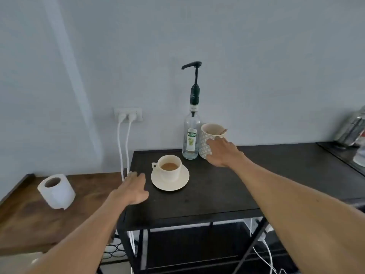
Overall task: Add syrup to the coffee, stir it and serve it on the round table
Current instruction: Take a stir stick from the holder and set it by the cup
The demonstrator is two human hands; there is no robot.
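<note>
A cream cup of coffee stands on a cream saucer on the black table. Behind it rises a clear syrup bottle with a tall black pump, its spout pointing left. Right of the bottle is a patterned mug with something thin sticking out at its rim. My right hand reaches to this mug, fingers spread on its side; a firm grip is not evident. My left hand hovers flat and empty at the table's left edge, just left of the saucer.
A paper roll lies on a lower brown wooden surface at the left. Two white cables hang from a wall socket by the table's left edge. Shiny metal objects stand at the far right.
</note>
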